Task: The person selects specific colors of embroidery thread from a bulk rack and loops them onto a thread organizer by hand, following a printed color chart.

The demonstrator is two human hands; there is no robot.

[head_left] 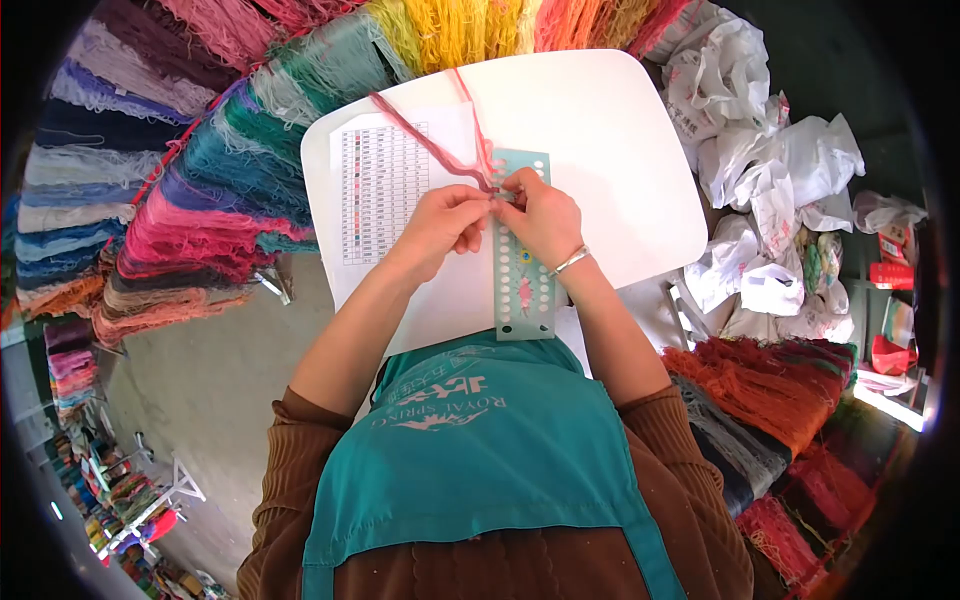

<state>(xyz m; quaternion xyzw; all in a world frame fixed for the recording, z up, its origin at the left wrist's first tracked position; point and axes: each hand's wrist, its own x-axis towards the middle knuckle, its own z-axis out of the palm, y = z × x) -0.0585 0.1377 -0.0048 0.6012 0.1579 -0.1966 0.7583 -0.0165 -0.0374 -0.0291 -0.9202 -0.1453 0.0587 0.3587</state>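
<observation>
A green thread card (526, 240), punched with round holes along both long edges and printed with flowers, lies lengthwise on the white board. A dusky mauve skein of embroidery thread (425, 143) and a lighter pink skein of embroidery thread (475, 118) run from the board's far edge down to the card's left edge. There my left hand (447, 222) pinches the threads between thumb and forefinger. My right hand (545, 218), wearing a bracelet, overlaps the card and pinches at the same spot, its fingertips meeting the left ones. The exact hole under the fingertips is hidden.
A printed chart (385, 180) lies on the white board (610, 130), left of the card. Colourful thread hanks (190, 215) fan around the far and left sides. White plastic bags (765, 180) pile up at right, with orange hanks (765, 385) below them.
</observation>
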